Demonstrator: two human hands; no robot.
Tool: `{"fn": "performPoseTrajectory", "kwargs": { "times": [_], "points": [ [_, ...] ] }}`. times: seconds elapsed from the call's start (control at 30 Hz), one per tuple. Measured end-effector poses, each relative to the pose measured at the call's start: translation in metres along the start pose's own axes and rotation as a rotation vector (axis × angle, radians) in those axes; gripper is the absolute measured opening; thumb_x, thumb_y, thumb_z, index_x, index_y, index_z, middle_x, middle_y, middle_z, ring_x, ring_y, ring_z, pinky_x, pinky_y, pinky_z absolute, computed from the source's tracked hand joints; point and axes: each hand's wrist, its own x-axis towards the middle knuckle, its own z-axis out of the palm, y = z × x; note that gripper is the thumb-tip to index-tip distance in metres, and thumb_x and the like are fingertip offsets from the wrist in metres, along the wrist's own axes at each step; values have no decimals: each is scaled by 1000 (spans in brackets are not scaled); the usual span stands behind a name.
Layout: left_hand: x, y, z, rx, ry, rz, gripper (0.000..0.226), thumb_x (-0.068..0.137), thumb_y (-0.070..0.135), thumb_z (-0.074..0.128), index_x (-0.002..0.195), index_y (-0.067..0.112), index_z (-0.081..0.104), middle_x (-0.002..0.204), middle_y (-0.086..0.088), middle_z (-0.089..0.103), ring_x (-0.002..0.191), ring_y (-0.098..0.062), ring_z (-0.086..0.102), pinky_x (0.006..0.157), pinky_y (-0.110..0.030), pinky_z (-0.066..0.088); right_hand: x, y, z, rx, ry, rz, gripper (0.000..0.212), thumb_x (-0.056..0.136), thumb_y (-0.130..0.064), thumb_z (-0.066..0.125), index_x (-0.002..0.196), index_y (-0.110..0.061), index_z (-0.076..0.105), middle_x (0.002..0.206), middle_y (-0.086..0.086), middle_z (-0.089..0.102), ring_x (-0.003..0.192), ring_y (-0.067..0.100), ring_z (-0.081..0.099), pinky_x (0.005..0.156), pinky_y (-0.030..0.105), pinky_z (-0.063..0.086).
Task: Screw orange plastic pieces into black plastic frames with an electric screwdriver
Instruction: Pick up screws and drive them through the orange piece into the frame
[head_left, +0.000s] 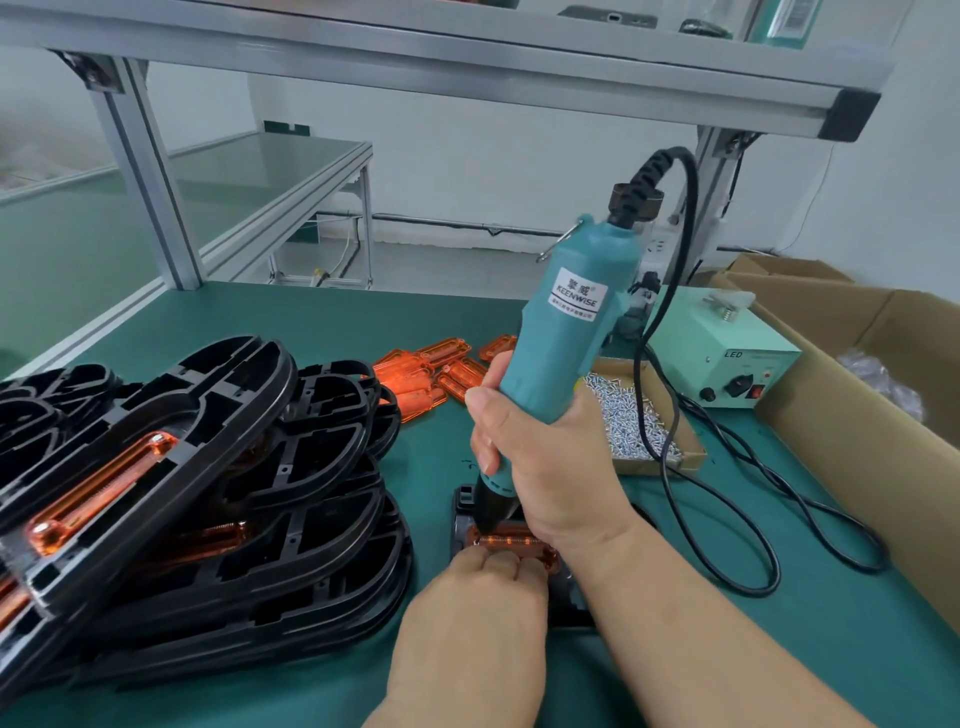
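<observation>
Head view. Left grip: sitting nearest, fingers curling over the near edge of an orange piece and holding it down. The orange piece is lying on a black frame, which is resting flat on the green counter and is mostly hidden under both grips.

Right grip: closing round the teal screwdriver, which is standing nearly upright with its black nose meeting the left end of the orange piece.

Stack of black frames: leaning at the left, the top one carrying a fitted orange strip.

Tray of screws: sitting just right of the screwdriver, with a black cable looping across it.

Loose orange pieces: lying behind the stack.

Power box: standing farther right, beside a cardboard box.
</observation>
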Motion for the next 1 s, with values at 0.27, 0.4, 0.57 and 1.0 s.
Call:
{"fn": "performPoseTrajectory", "kwargs": {
  "times": [0.27, 0.4, 0.57, 1.0],
  "points": [
    [3, -2, -12, 32, -148, 9, 45, 19, 32, 90, 60, 26, 70, 58, 11, 61, 48, -9, 57, 34, -17, 42, 0, -14, -19, 51, 125, -46, 14, 79, -9, 66, 82, -22, 64, 52, -4, 51, 41, 14, 44, 48, 23, 41],
    [5, -5, -19, -5, -217, 16, 41, 80, 37, 67, 119, 28, 59, 119, 13, 56, 105, -14, 51, 83, -29, 51, -1, -26, -38, -44, 264, -61, 9, 79, -10, 62, 83, -17, 60, 52, -4, 50, 41, 13, 44, 47, 22, 41],
    [7, -7, -13, 23, -249, 39, 42, 100, 31, 35, 141, 27, 32, 147, 13, 29, 127, -16, 27, 103, -33, 35, -10, -26, -54, -74, 414, -12, 8, 76, -13, 63, 83, -14, 58, 55, -4, 51, 41, 14, 45, 45, 23, 40],
    [3, -4, -16, 41, -255, 11, 38, 99, 31, 35, 137, 29, 35, 139, 16, 36, 123, -14, 30, 99, -30, 39, -12, -23, -54, 12, 537, 1, 7, 77, -13, 62, 76, -19, 60, 51, -3, 48, 41, 14, 45, 45, 21, 40]
  ]
}}
